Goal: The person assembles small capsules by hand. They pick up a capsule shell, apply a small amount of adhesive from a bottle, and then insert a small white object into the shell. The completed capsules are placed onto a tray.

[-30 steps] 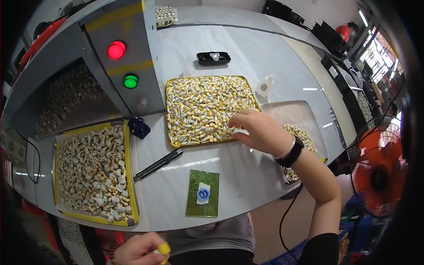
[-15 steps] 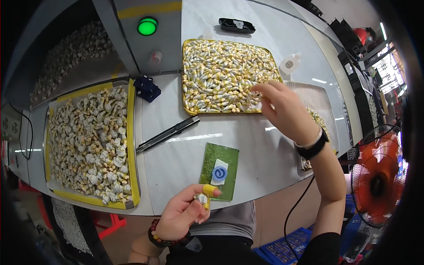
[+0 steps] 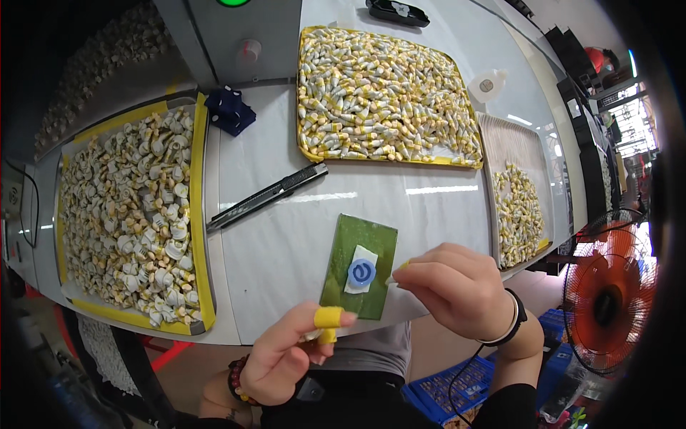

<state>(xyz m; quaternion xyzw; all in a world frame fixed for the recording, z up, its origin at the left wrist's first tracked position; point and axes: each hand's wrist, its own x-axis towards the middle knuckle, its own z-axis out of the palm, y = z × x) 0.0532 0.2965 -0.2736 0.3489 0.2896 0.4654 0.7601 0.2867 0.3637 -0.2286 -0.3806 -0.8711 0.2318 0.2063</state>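
Note:
My left hand [image 3: 289, 354] is closed near the table's front edge, yellow tape round its fingers. It grips a small white piece [image 3: 313, 334], mostly hidden by the fingers. To its right, my right hand [image 3: 457, 289] pinches a small cone-shaped piece [image 3: 402, 269], yellow and whitish, between thumb and fingertips. Between and just beyond the hands lies a green mat [image 3: 336, 286], bearing a white patch and a round blue piece [image 3: 361, 272]. At the far middle, a yellow-edged tray [image 3: 304, 151] is filled with cone-shaped pieces [image 3: 382, 96] in white, yellow and tan.
On the left, another yellow-edged tray [image 3: 201, 250] holds many white cap-like pieces. A black cutter knife [image 3: 268, 194] lies between the trays, a dark blue cloth [image 3: 230, 111] beyond it. At right stand a part-filled tray [image 3: 518, 136], a white bottle [image 3: 487, 87] and an orange fan [image 3: 607, 300].
My right hand has come from the far tray back toward the left hand, now with a cone-shaped piece in its fingertips. My left hand has turned slightly, hiding more of its white piece.

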